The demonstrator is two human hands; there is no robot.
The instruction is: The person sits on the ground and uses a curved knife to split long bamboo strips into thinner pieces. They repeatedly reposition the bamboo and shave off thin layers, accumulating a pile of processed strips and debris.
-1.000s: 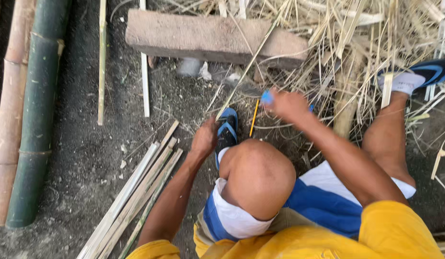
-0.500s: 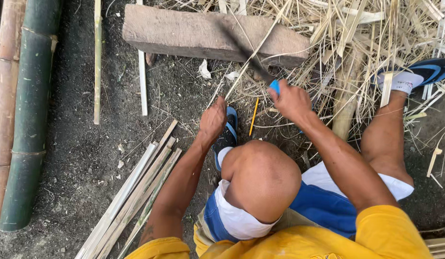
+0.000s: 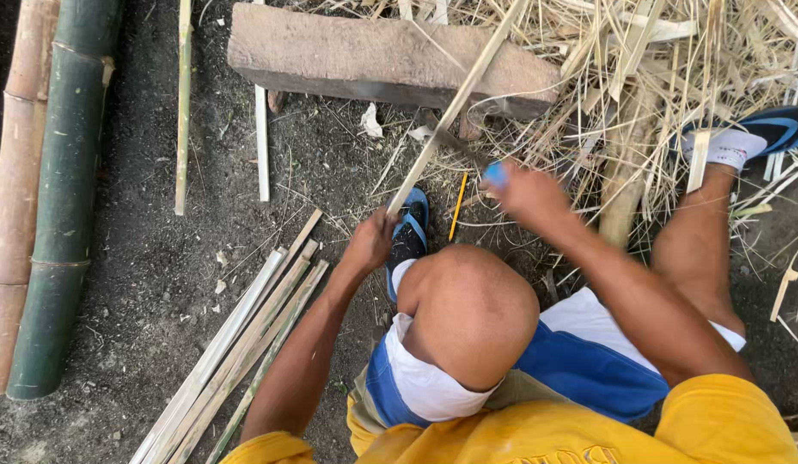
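Where the dark, gritty ground fills most of the view, thick bamboo poles are laid along its left edge, one green and glossy, one tan, both round and ringed at the joints. At the top a long, rough, grey-brown block is set, and beyond it to the right a loose heap of dry, pale shavings is spread, thin, curled and fibrous.

Below the block, near the left forearm, a bundle of flat, straight strips is stacked side by side; these appear to be finished pieces, so part of the splitting is judged done. The whole poles on the left look untouched, so much is judged left.

One long pale strip is held slanting from the left hand up over the block. The left fingers are closed round its lower end. The right hand is wrapped on a blue handle; a dark blade seems to be laid against the strip just above, though blur hides the contact. The cut along this strip is judged to be under way, not complete.

A blue sandal is worn on the near foot, beside the left hand. A small yellow stick is seen on the ground just right of it.
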